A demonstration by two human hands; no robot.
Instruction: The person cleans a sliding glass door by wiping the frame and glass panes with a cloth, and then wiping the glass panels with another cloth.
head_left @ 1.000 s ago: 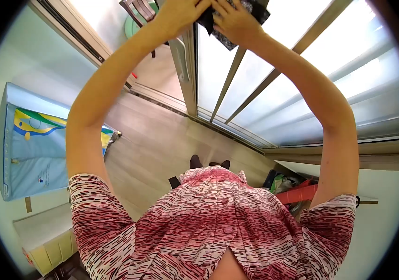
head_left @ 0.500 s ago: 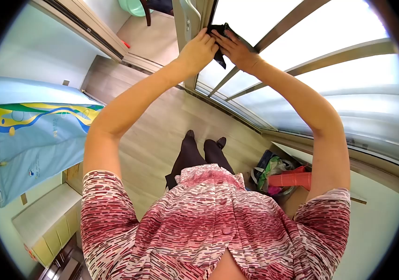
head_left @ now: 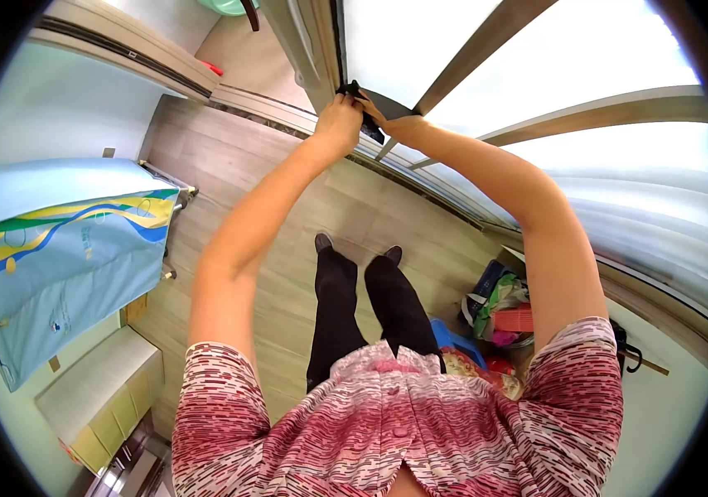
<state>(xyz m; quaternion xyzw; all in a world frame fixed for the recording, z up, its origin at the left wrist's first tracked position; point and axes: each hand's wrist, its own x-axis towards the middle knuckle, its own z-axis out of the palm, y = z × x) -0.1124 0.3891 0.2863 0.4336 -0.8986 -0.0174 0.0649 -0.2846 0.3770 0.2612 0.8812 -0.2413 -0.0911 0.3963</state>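
A limp, dark piece that looks like a black cloth (head_left: 372, 130) is at the edge of the glass door, beside its pale frame (head_left: 308, 58). My left hand (head_left: 339, 126) is closed, its fingertips pinching the cloth's left edge. My right hand (head_left: 397, 124) comes in from the right. Its fingers press on the cloth against the door's edge, and they are partly hidden. Frosted glass panes (head_left: 395, 50) with brown bars stand behind and to the right of both hands.
At left stands a light-blue fabric-covered rack (head_left: 80, 273), with a pale cabinet (head_left: 109, 389) below it. Bags and a red basket (head_left: 513, 320) sit on the floor at right, near a blue container (head_left: 457, 341). A doorway opens at the top left.
Both hands and the black cloth have moved lower along the door's edge. The right-hand fingers, spread flat before, are now drawn in closer to the left hand.
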